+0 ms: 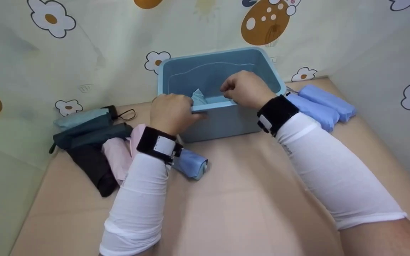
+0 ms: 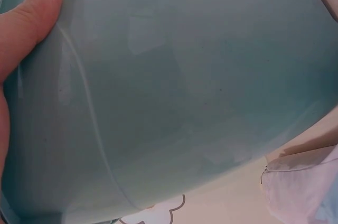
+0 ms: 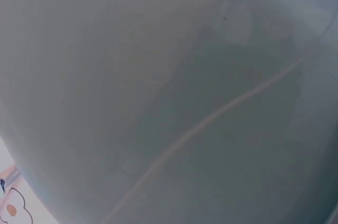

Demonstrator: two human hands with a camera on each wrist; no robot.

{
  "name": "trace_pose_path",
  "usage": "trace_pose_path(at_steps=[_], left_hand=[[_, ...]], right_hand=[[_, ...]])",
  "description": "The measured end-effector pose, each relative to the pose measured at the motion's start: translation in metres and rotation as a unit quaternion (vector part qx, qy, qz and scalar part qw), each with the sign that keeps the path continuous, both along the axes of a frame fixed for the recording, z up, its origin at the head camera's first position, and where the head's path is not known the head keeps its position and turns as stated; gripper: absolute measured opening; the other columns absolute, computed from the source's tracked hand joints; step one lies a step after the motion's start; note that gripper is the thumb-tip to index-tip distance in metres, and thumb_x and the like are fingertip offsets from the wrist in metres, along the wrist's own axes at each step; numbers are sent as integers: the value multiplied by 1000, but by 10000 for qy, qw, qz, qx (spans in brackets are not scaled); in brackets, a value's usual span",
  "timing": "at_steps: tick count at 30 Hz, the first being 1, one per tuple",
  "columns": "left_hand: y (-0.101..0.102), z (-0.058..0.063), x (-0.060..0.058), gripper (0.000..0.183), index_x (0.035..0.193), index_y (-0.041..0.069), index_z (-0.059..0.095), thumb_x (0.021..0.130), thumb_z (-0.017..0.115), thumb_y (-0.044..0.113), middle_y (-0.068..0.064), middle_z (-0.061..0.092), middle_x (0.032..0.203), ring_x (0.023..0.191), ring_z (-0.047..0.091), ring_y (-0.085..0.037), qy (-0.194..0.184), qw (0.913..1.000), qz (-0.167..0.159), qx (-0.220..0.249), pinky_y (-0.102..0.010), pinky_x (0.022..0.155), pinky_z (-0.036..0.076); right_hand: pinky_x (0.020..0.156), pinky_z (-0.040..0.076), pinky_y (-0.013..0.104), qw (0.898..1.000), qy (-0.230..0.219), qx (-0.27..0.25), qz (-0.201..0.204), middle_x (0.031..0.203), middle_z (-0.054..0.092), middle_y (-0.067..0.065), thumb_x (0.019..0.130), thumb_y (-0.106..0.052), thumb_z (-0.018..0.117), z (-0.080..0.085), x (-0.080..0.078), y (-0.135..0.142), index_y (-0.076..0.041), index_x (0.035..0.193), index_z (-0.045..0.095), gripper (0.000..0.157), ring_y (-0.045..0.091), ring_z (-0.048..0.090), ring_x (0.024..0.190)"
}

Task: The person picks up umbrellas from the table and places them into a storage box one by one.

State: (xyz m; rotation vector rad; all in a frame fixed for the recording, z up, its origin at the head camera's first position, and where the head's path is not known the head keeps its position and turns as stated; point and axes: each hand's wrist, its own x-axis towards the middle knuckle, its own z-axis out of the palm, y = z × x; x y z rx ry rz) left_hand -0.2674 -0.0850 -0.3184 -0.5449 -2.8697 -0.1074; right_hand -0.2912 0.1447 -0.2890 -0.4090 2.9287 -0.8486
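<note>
A blue plastic bin (image 1: 222, 122) stands at the back of the table. My left hand (image 1: 172, 112) grips its front rim near the left corner, with the thumb (image 2: 39, 15) on the outer wall in the left wrist view. My right hand (image 1: 249, 89) reaches over the front rim further right, fingers loosely bent above the inside and nothing visible in them. Between the hands, a pointed light-blue fabric tip (image 1: 198, 96) shows inside the bin; the rest of it is hidden by the front wall. In the right wrist view the bin wall (image 3: 158, 76) covers nearly everything.
Left of the bin lie folded umbrellas: light teal (image 1: 82, 119), dark green (image 1: 84, 131), black (image 1: 93, 169) and pink (image 1: 116, 153). A blue folded umbrella (image 1: 190, 163) lies before the bin. Two periwinkle bundles (image 1: 311, 110) lie at its right. A flower-patterned cloth (image 1: 119, 46) hangs behind.
</note>
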Motion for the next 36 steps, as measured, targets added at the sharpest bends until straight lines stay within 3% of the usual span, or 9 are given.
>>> trace_pose_path(at_steps=[5,12,17,21,30,36], left_hand=[[0,1,0,57,71,14,65,88,73,68,0,55,64,64,52,-24,-33,10000,6,-27,-39,60,37],[0,1,0,55,76,13,70,88,74,66,-1,58,66,65,54,-25,-8,10000,-2,-30,-42,62,41],[0,0,0,57,72,13,67,87,75,67,-2,61,66,66,58,-27,76,10000,-16,6,-45,64,46],[1,0,0,57,73,13,67,86,74,69,-4,67,71,71,63,-29,12,10000,5,41,-48,70,50],[1,1,-1,58,72,13,65,87,73,69,-4,68,72,74,63,-30,-144,9998,52,83,-48,73,50],[0,1,0,58,74,13,67,88,72,68,-5,70,75,77,66,-32,-177,9998,55,75,-48,74,51]], right_hand=[[99,55,45,9998,166,-85,-116,122,77,10,103,-16,64,-2,2,0,-8,124,78,26,25,68,109],[92,56,43,9966,748,-234,-257,111,77,8,106,-23,62,-7,9,1,-9,119,78,25,23,67,99],[80,54,35,9859,1491,-742,-165,101,78,7,106,-23,61,-13,14,6,-8,111,79,24,20,67,88],[74,50,33,9766,1832,-1110,-178,98,77,8,105,-21,61,-17,18,17,-7,109,80,24,20,65,82],[82,47,28,9605,2103,-1624,-829,102,73,12,107,-20,59,-30,23,66,-3,112,78,26,17,61,93],[105,48,44,9537,2169,-1949,-734,121,73,15,107,-20,60,-39,25,89,-1,116,77,27,24,62,118]])
